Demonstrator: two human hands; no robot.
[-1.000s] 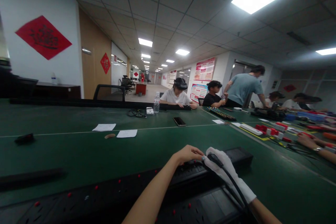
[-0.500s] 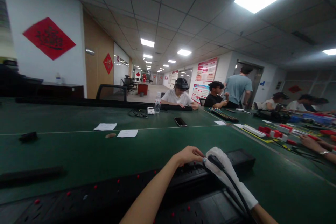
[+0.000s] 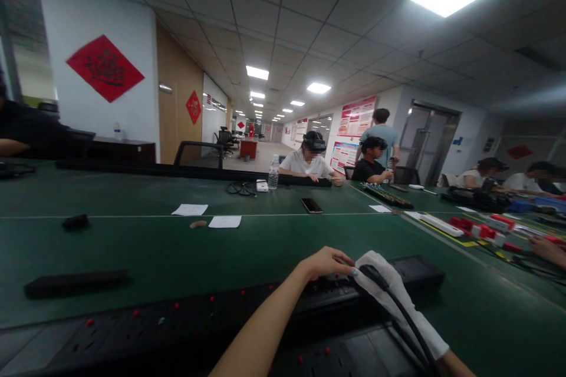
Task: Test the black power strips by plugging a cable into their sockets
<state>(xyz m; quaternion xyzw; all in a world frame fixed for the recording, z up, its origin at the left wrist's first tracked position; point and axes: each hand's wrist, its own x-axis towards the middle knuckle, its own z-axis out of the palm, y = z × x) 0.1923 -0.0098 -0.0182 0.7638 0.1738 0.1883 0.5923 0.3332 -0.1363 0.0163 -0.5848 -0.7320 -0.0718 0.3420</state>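
A long black power strip (image 3: 194,321) with red buttons and slotted sockets runs across the table before me. My right hand (image 3: 389,283), in a white glove, is closed around a black plug (image 3: 370,274) over the strip's right part. From the plug a thick black cable (image 3: 409,321) trails down toward me. My left hand (image 3: 325,263) is bare and lies over the strip, fingers stretched toward the plug, the thumb's painted nail close to the glove. Whether its fingertips touch the plug cannot be made out. Nearer to me is a second black strip (image 3: 349,359), partly hidden by my arms.
On the green table (image 3: 145,247) lie a black bar (image 3: 77,284), a small black object (image 3: 75,222), paper slips (image 3: 224,222) and a phone (image 3: 312,205). A water bottle (image 3: 273,174) stands farther back. Red and white parts (image 3: 486,230) lie at right, near a co-worker's hand (image 3: 548,249). Several people sit around.
The view has turned a little left, so everything sits farther right. Both hands keep about the same pose at the strip. The standing person in the background has moved left, behind a seated one.
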